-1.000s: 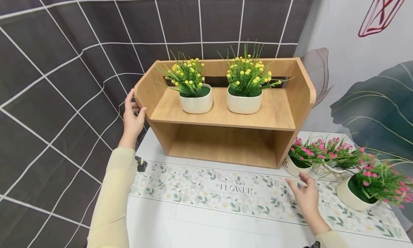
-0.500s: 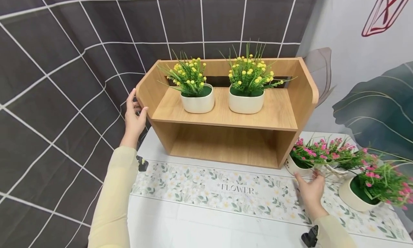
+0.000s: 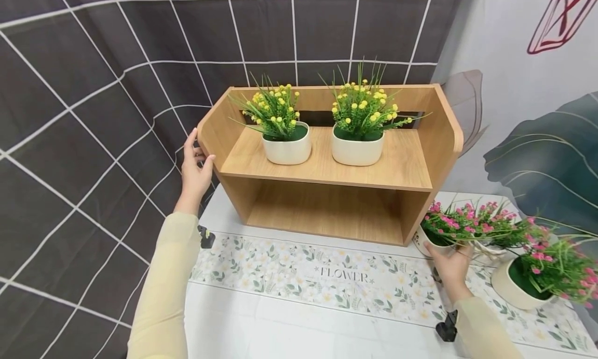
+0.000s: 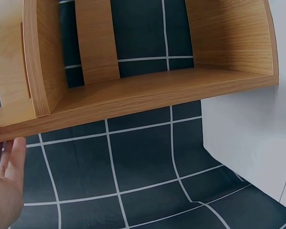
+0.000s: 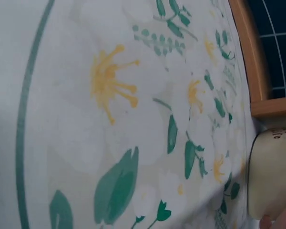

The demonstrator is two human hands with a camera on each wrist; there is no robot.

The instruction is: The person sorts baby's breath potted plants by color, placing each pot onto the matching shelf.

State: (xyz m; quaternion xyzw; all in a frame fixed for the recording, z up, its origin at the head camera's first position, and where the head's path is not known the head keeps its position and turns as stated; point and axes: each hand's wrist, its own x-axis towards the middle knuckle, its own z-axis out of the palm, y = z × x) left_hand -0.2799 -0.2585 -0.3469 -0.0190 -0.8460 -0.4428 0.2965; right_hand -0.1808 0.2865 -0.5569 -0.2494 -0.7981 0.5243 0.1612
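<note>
Here, my left hand [image 3: 194,168] rests flat against the outer left side panel of the wooden shelf [image 3: 322,213], fingers straight and thumb hooked over the panel's front edge. The shelf stands on the counter [image 3: 289,322] in front of a dark grid-patterned curtain [image 3: 70,115]. On its upper board sit two white pots of yellow flowers, the left yellow pot [image 3: 286,147] and the right yellow pot [image 3: 357,147], side by side and apart; the lower compartment holds nothing I can see. A floral runner [image 3: 327,281] printed "FLOWER" lies along the counter below the shelf. Just beside the shelf's lower right corner, my right hand [image 3: 449,268] curls its fingers round the white base of the nearest pink flower pot [image 3: 432,237]. More pink-flowered pots stand farther right, the far pink pot [image 3: 511,284] nearest the edge.
</note>
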